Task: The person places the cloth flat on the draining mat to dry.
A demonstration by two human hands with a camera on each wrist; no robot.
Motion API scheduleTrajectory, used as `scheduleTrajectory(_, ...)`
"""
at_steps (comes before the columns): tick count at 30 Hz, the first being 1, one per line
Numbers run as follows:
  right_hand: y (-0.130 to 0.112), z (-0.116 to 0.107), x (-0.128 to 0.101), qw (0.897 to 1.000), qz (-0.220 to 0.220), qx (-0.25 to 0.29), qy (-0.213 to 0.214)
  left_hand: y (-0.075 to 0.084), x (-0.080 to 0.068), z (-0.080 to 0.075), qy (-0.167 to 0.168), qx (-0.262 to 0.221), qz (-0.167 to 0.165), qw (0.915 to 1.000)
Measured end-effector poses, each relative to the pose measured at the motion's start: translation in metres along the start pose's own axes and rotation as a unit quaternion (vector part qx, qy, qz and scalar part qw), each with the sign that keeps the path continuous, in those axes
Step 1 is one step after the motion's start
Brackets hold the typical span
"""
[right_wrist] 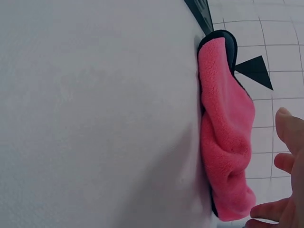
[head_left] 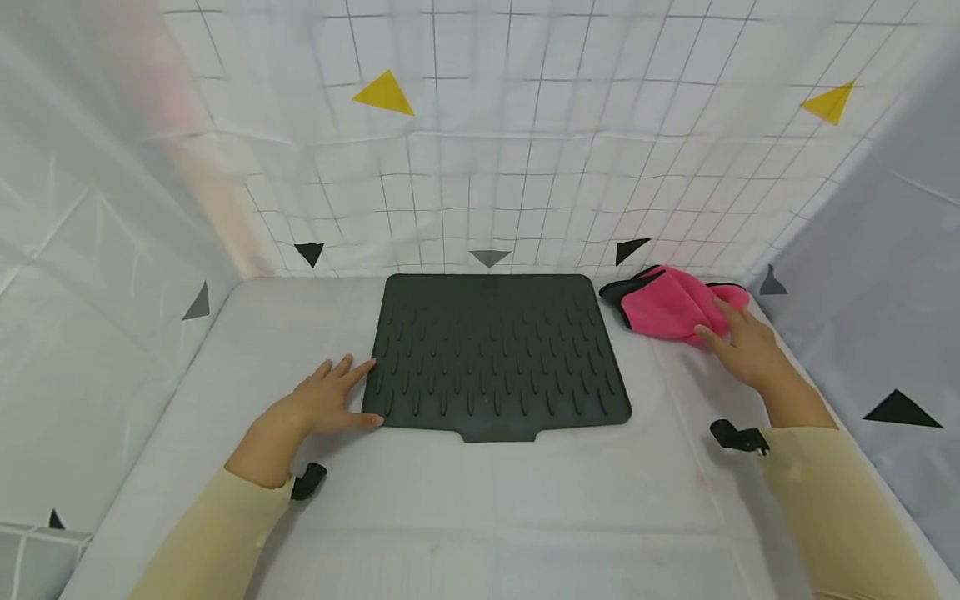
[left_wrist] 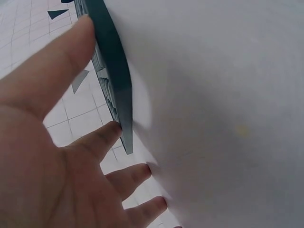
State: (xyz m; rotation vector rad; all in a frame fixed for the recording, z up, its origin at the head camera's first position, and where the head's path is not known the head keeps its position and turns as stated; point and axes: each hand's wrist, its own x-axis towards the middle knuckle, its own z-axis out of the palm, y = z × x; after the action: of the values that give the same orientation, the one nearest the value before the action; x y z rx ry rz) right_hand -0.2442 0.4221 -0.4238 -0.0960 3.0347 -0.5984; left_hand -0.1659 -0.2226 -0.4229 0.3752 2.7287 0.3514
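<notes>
A dark ribbed rubber mat (head_left: 495,354) lies flat in the middle of the white table. My left hand (head_left: 326,400) rests open at the mat's near left corner, with thumb and fingertips touching its edge (left_wrist: 116,90). A crumpled pink cloth with black trim (head_left: 667,302) sits at the mat's far right corner. My right hand (head_left: 738,342) lies with straight fingers on the cloth's near right side. In the right wrist view the pink cloth (right_wrist: 225,142) is bunched up, and the fingertips (right_wrist: 285,126) hover just beside it.
White gridded sheets with yellow and black triangles (head_left: 384,93) wall in the table (head_left: 480,500) at the back and both sides. Cream sleeves (head_left: 217,542) cover both forearms, each with a black wrist mount (head_left: 738,436).
</notes>
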Motion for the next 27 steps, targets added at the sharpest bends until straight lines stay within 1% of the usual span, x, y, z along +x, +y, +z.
scheduleTrajectory(5,0.006,0.004,0.0,0.999,0.033,0.004,-0.031,-0.001,-0.001,0.0,0.0,-0.009,0.001,1.0)
scheduleTrajectory(8,0.008,0.006,0.001,0.998,0.04,0.007,-0.037,-0.001,-0.001,0.001,0.001,-0.011,0.001,0.9999)
scheduleTrajectory(11,0.006,0.009,0.002,0.999,0.027,0.015,-0.032,-0.002,0.0,0.002,0.002,-0.01,0.0,0.9999)
scheduleTrajectory(14,0.004,0.011,0.005,1.0,-0.003,0.014,-0.027,-0.003,0.0,0.003,0.004,-0.01,-0.002,0.9999)
scheduleTrajectory(18,0.004,0.012,0.009,0.999,-0.028,0.006,-0.035,-0.004,0.0,0.003,0.007,-0.009,-0.001,0.9999)
scheduleTrajectory(22,0.005,0.014,0.011,0.999,-0.028,0.0,-0.037,-0.004,0.0,0.003,0.008,-0.008,0.002,0.9999)
scheduleTrajectory(27,0.004,0.014,0.013,1.0,-0.019,-0.004,-0.009,-0.005,0.0,0.004,0.006,-0.009,0.0,0.9999)
